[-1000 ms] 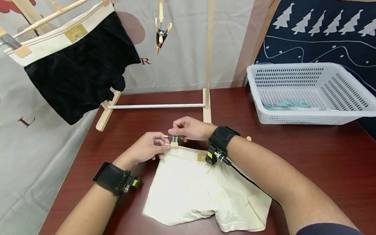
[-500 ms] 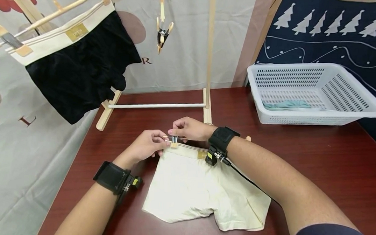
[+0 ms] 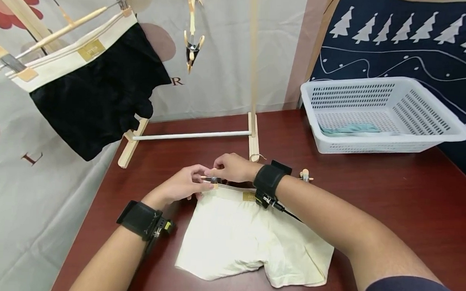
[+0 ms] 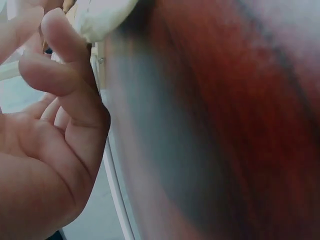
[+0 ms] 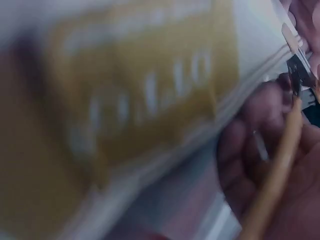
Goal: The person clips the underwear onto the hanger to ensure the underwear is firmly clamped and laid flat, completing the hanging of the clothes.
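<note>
The right hand pinches a wooden clip hanger at the waistband of the cream boxer shorts, which lie flat on the red-brown table; the left hand seems to pinch the band's corner, steadying it for the clip.

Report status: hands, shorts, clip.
Both hands, left and right, pinch clip at waistband of cream shorts, flat on table. Nothing in the way.

- shorts flat on table, before rack
- hands at waistband
- basket behind, right
- hung shorts left
</note>
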